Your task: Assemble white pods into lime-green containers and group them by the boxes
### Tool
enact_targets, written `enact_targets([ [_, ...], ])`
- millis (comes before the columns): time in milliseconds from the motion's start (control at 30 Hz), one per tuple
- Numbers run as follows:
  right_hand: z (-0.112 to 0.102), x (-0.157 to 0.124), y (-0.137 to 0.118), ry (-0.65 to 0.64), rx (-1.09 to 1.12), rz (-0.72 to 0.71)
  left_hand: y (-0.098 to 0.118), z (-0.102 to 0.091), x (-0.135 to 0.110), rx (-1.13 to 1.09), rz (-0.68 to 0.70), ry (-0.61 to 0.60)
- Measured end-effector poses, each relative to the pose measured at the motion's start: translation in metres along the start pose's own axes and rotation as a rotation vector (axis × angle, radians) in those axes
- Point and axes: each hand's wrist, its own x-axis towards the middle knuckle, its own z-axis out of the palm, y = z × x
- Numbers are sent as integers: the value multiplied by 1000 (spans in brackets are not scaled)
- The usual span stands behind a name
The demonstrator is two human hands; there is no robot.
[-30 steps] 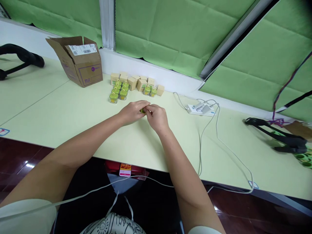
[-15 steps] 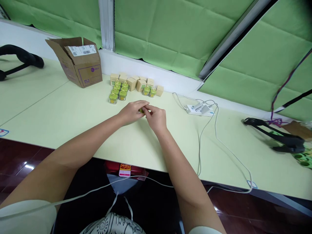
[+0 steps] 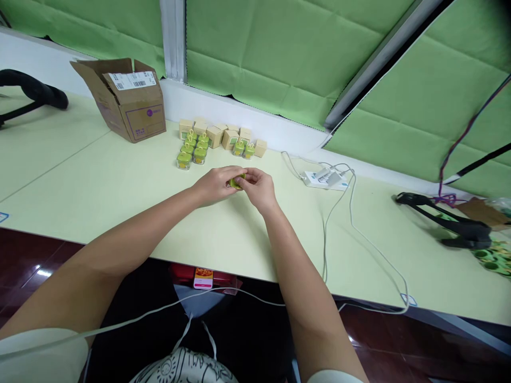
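Above the middle of the table, both hands meet around a small green-lidded jar [image 3: 237, 181]; mostly its green top shows, and the rest is hidden by my fingers. My left hand [image 3: 216, 184] wraps it from the left. From the right, the thumb and fingers of my right hand [image 3: 257, 187] close on the green top. Beyond my left hand stand several similar clear jars with green lids [image 3: 184, 159] and small loops on top. A pair of the same jars [image 3: 249, 151] sits farther right, in front of several small tan boxes [image 3: 214, 136].
An open cardboard carton [image 3: 139, 114] stands at the back left. A white power strip [image 3: 325, 180] with plugs and trailing cables lies to the right. Black stands [image 3: 451, 221] occupy both table ends. A phone [image 3: 203, 278] rests below the table's front edge.
My right hand has shifted slightly right and its fingers have changed position on the jar. More of the green top now shows between my hands.
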Motion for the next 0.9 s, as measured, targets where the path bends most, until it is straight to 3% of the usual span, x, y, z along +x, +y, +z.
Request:
enact_targets([
  [200, -7, 0, -2, -18, 21, 38, 8, -1, 1, -3, 0, -18],
  [433, -2, 2, 3, 50, -210, -31, 3, 1, 0, -10, -4, -3],
  [567, -16, -9, -32, 41, -399, -65, -5, 1, 0, 19, -42, -2],
  [667, -29, -65, -79, 103, -512, -163, -9, -1, -1, 39, -77, 32],
  [700, -29, -94, -90, 24, -451, -214, -10, -2, -1, 39, -84, 34],
  [733, -26, -126, -96, -202, -360, -238, -11, -2, -2, 35, -88, 29],
  [800, -8, -188, -88, -837, -256, -236, -11, -2, -2, 29, -91, 12],
  [833, 6, -213, -73, -1046, -364, -223, -10, -1, -3, 29, -90, -2],
  [867, 21, -232, -52, -1110, -559, -188, -9, 0, -3, 31, -85, -19],
  [900, 35, -243, -26, -1080, -795, -109, -7, 2, -3, 37, -80, -35],
])
